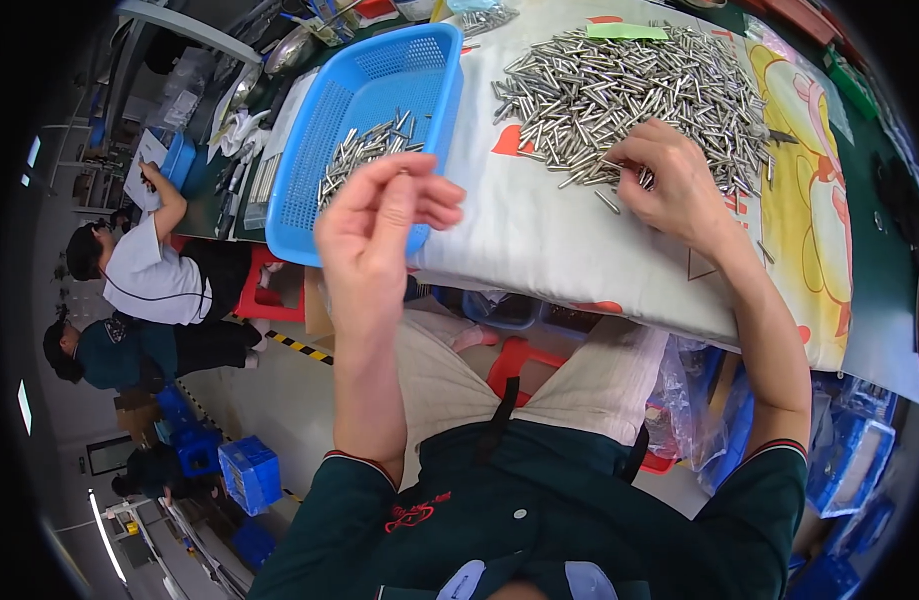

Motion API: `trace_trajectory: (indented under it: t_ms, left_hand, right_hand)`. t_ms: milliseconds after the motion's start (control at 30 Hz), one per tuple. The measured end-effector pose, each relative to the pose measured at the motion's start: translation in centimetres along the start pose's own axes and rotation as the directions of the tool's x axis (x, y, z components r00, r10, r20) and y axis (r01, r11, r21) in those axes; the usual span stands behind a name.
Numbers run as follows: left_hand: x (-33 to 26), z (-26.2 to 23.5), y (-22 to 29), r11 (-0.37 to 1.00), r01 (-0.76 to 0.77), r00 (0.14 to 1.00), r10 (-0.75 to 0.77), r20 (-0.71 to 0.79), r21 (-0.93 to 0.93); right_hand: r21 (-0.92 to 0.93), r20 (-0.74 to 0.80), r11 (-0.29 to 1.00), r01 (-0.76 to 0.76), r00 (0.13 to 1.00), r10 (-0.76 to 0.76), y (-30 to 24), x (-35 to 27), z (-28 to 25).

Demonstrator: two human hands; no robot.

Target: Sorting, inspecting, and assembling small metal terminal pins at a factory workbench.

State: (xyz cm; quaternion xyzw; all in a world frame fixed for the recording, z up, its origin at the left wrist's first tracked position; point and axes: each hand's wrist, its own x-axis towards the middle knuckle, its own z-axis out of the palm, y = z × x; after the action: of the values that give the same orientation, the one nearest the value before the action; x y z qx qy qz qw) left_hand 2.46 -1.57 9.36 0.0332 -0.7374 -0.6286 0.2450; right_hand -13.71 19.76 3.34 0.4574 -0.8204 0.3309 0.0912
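A broad pile of short silvery metal pins [620, 90] lies on the white cloth [500, 220] at the far right. At its near edge my right hand [670, 185] is closed, thumb and fingertips curled together. What is between those fingertips is hidden. One loose pin [608, 202] lies just left of that hand. My left hand [375, 225] is raised over the near side of a blue perforated basket [315, 120]. Its thumb and forefinger pinch together, and a small pin end shows at the thumb tip. More metal pins [375, 145] lie in the basket beyond the hand.
A pale green strip [628, 32] rests on the pile. Yellow patterned cloth [795, 200] covers the table's right side. Tools and long rods [265, 178] lie left of the basket. Two people [160, 270] are at the left, with blue crates [250, 475] on the floor.
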Motion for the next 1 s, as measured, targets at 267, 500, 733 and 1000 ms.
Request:
trace_trajectory:
  t_ms: [267,500,733,1000]
  left_hand:
    - [2.4,-4.7,-0.9,0.375,-0.166,0.866,0.497,-0.047,0.912]
    - [1.0,4.1,-4.2,0.631,-0.439,0.899,0.304,0.317,0.639]
    - [2.8,7.7,-8.8,0.528,-0.634,0.756,0.272,0.595,0.564]
    - [-0.8,4.2,-7.0,0.513,-0.523,0.802,0.026,0.597,0.681]
  right_hand:
    - [-0.181,0.157,0.978,0.108,0.984,-0.079,-1.3,-0.9,0.8]
    - [-0.291,0.128,0.932,0.216,0.974,-0.186,-1.5,-1.1,1.2]
    - [-0.242,0.028,0.954,0.176,0.984,-0.175,-1.3,-1.0,1.5]
    - [-0.129,-0.056,0.978,0.166,0.983,-0.174,-0.7,-1.0,1.8]
